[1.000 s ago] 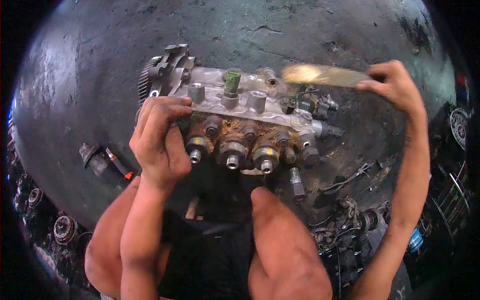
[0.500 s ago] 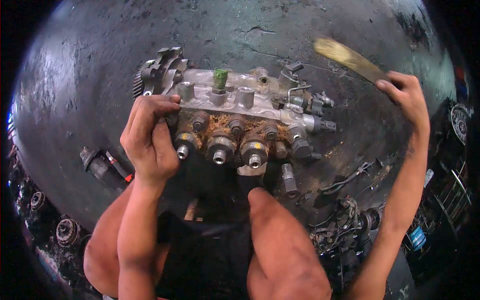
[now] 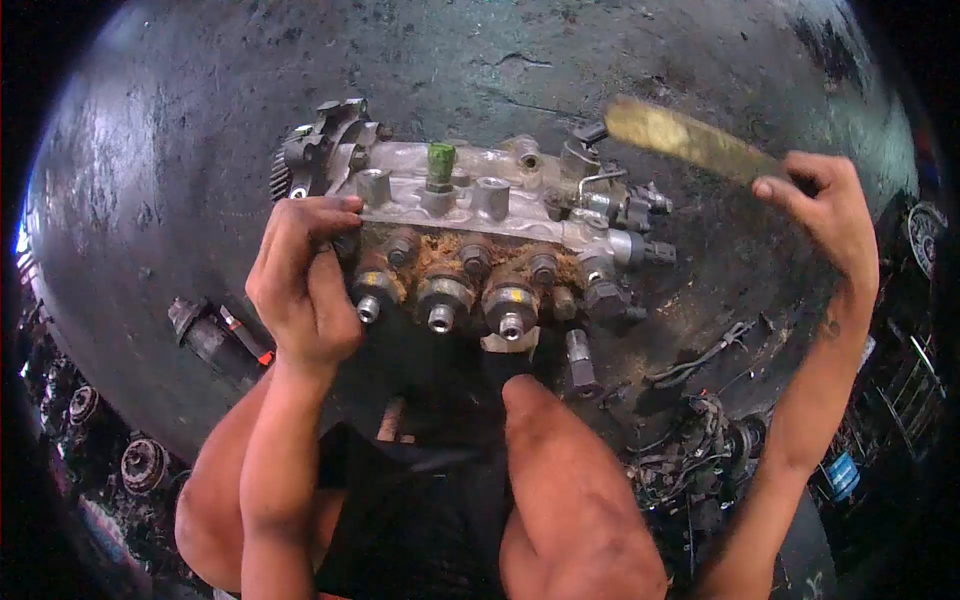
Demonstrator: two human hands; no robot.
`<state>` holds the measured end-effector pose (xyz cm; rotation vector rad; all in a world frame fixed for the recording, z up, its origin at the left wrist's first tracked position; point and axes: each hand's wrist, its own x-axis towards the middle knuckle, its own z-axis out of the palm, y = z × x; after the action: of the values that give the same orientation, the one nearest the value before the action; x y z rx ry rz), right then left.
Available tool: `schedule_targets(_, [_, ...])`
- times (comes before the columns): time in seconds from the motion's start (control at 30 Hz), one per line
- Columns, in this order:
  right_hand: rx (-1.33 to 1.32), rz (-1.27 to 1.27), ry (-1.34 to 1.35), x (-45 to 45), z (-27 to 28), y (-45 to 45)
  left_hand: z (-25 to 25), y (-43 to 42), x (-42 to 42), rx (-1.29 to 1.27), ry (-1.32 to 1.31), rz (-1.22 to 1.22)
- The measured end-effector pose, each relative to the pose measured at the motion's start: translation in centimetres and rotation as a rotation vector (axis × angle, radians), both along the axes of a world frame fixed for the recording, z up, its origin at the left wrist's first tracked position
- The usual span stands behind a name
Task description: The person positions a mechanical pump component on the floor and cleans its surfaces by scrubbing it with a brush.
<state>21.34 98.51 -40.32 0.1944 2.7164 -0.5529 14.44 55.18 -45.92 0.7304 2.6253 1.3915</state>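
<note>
The right hand (image 3: pixel 825 205) pinches one end of a flat yellowish strip (image 3: pixel 695 142), whose long axis runs up and left, its far tip by the upper right end of the metal pump (image 3: pixel 462 220); the pump lies mid-frame, left of that hand, long axis slanting gently down rightward, and nearer the left hand (image 3: pixel 305 275), which is closed on its left end; lettering on the blue packet (image 3: pixel 843 477), lower right, is unreadable

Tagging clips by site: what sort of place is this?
Likely a mechanical repair shop, judging by the dirty metal unit, the dark, stained floor and the loose wiring on it.
</note>
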Motion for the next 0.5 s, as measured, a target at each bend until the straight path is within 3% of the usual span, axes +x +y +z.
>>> schedule_targets(0.13, [-0.054,-0.060,-0.269,-0.5,-5.9,-2.3,-0.4,0.0,0.1,0.049,0.011,0.003])
schedule_targets(0.2, [-0.213,-0.095,-0.191,-1.9,-8.2,-5.5,-0.4,0.0,0.1,0.037,0.031,-0.020])
schedule_targets(0.23, [-0.215,-0.104,-0.188,-2.2,-7.6,-6.6,-0.3,-0.1,0.1,0.021,0.046,-0.028])
schedule_targets(0.3, [0.040,-0.035,-0.028,-2.7,-4.4,-7.8,-0.2,-0.1,0.4,0.022,0.026,-0.018])
schedule_targets(0.43, [-0.045,-0.108,-0.106,0.4,1.2,-2.4,-0.7,-0.4,0.7,0.048,0.062,-0.008])
schedule_targets(0.5, [-0.023,-0.119,-0.151,1.6,1.1,-0.8,-0.7,-0.5,0.8,0.041,0.056,-0.009])
